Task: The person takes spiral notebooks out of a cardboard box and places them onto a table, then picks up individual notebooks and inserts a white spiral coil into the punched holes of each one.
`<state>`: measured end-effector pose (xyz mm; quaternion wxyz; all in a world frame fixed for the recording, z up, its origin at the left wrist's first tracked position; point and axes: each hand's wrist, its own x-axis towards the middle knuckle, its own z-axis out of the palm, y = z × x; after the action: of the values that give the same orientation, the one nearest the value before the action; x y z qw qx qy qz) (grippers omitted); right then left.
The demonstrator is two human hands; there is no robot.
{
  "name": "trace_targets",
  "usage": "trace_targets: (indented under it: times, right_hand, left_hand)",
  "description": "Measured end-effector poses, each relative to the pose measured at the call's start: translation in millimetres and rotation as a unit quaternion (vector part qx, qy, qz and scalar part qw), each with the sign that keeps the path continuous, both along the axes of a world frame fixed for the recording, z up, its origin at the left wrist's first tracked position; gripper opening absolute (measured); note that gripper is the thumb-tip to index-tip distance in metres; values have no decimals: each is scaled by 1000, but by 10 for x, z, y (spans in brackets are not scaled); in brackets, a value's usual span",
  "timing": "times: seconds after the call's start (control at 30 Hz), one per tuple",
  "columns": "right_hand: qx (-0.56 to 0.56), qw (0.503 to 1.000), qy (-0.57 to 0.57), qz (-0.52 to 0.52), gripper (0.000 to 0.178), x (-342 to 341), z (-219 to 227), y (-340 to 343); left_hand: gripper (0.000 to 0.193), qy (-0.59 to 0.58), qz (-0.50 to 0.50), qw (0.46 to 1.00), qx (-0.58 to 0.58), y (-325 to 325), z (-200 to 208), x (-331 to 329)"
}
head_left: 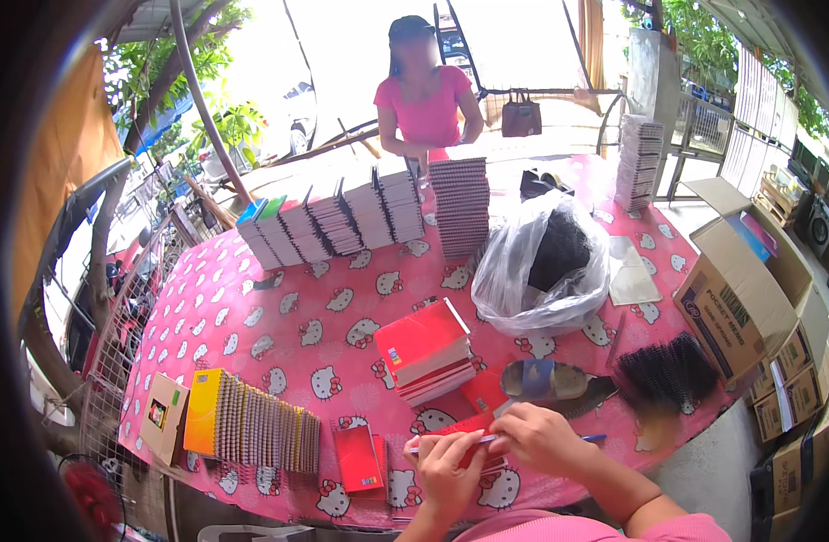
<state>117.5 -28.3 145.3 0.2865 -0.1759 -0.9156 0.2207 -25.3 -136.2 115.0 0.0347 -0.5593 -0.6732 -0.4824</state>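
Near the table's front edge, my left hand (446,465) is closed on a small red notebook (469,425), mostly hidden by the fingers. My right hand (533,435) pinches at the notebook's right end, by a thin pale strip that I cannot make out. A blue-tipped stick (595,439) shows beside the right wrist. Beyond my hands lies a stack of red-covered notebooks (423,348). More red notebooks (356,459) lie to the left. A blue and tan slipper (545,380) and a heap of black spiral coils (669,375) are on the right.
Spiral notebooks with a yellow cover (243,420) stand at front left. Farther back are rows of notebooks (333,217), a tall stack (459,208) and a clear plastic bag (541,271). Cardboard boxes (744,298) flank the pink tablecloth. Another person (423,99) stands across the table.
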Motion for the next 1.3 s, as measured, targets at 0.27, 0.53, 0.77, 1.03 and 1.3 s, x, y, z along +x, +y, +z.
trace_targets:
  times: [0.27,0.53,0.77,1.03,1.3]
  right_hand:
    - [-39,996,-82,-22,11,41,72,-50]
    - [126,955,240,-122,66,-285,2067,688]
    - [-66,994,30,79,33,-27,1450,588]
    - [-193,912,-305,-198,83,688,-900,1303]
    - [3,955,-217,-204,77,709,-1427,1109]
  left_hand:
    - [24,11,-25,1000,-9,-54,-49,-19]
    - [24,-44,-50,998,-14,-93,220,36]
    - [21,-66,-2,997,36,-2,2,26]
    - [30,29,-33,999,-10,-37,73,-99]
    - [29,50,-54,997,-24,-30,43,-120]
